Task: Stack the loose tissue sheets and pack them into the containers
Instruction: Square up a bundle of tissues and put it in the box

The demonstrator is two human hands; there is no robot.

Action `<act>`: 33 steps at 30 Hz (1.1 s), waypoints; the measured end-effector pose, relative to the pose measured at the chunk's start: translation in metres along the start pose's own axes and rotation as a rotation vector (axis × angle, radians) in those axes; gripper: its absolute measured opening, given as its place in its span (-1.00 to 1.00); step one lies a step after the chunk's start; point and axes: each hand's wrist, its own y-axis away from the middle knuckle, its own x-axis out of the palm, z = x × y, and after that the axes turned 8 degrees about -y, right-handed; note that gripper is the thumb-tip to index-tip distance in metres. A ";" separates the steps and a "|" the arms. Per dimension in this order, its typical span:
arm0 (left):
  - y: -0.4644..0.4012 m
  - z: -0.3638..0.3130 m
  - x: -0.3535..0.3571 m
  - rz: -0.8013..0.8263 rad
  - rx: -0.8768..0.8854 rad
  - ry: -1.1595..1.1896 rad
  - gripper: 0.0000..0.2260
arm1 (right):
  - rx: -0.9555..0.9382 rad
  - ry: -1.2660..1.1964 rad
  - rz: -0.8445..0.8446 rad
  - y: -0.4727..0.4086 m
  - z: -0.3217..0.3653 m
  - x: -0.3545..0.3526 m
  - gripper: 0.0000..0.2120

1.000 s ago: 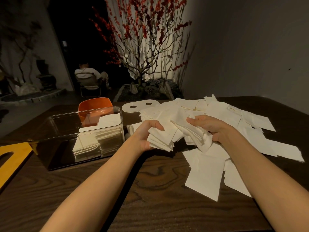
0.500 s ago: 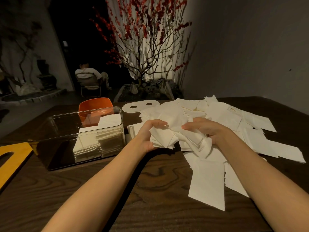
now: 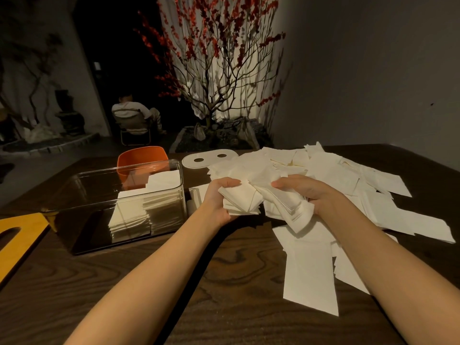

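Head view: both hands hold a ragged bundle of tissue sheets (image 3: 245, 199) just right of the clear container (image 3: 129, 179). The left hand (image 3: 219, 195) curls its grip round the bundle's left end, and the right hand (image 3: 302, 192) clamps the right end, probably to square the edges before packing. Stacked tissues (image 3: 146, 207) already fill the container's right part; the loose pile (image 3: 336, 175) spreads beyond it on the counter (image 3: 224, 282).

No legible text, label or number anywhere (tissues and containers all plain).
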 end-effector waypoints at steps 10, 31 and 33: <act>0.008 0.004 0.008 0.041 0.134 0.208 -0.82 | -0.015 0.075 -0.020 -0.002 -0.001 0.000 -0.82; 0.007 0.004 0.012 -0.005 -0.020 -0.103 -0.86 | -0.076 0.065 -0.047 0.002 0.003 0.005 -0.81; 0.008 0.003 0.013 -0.027 -0.033 -0.151 -0.87 | -0.100 0.133 -0.073 0.004 0.005 0.006 -0.81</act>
